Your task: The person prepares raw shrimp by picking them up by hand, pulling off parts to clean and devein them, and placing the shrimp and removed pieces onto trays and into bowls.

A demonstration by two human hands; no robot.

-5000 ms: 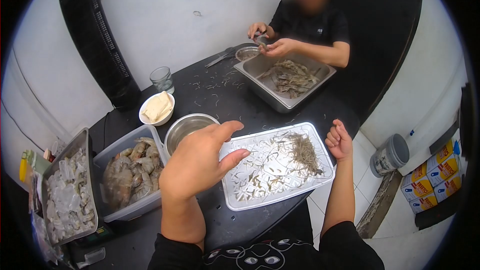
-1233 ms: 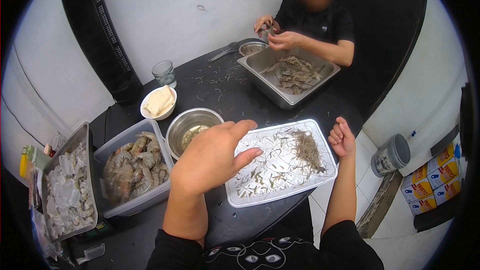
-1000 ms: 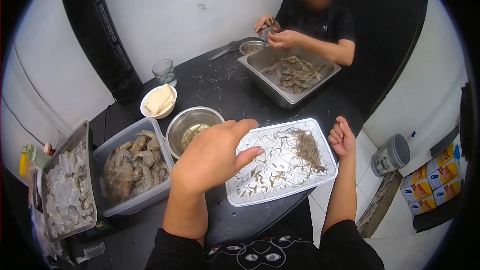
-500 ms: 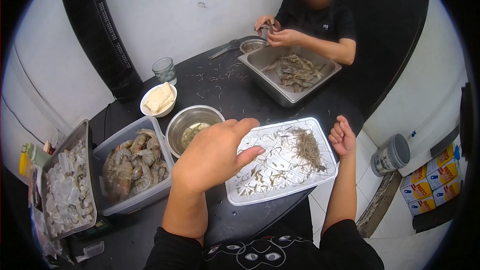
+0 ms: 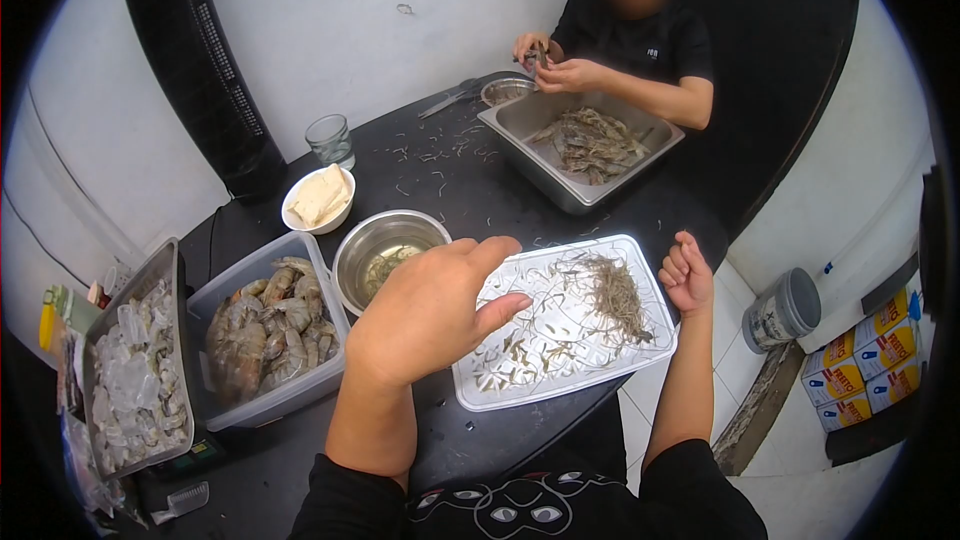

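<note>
My left hand (image 5: pixel 432 302) is open above the left end of a white plastic tray (image 5: pixel 572 383), thumb and fingers apart with nothing between them. Thin pale scraps are scattered over the tray, and a tangled heap of brown shrimp feelers (image 5: pixel 620 302) lies at its right end. Beside the tray's right edge, my right hand (image 5: pixel 686 275) is closed with its fingers curled in; no object shows in it. A metal bowl (image 5: pixel 350 250) holding liquid and some scraps stands just behind my left hand, which hides part of its rim.
Left are a clear tub (image 5: pixel 325 345) of whole shrimp (image 5: pixel 265 330) and a metal pan (image 5: pixel 178 280) of ice and shrimp. A white bowl (image 5: pixel 342 217) and a glass (image 5: pixel 330 140) stand behind. Across the table, a person (image 5: pixel 640 60) handles a shrimp over a deep steel pan (image 5: pixel 560 185).
My hands and the tray hold practically the same positions. The other person's fingers have shifted slightly around the shrimp.
</note>
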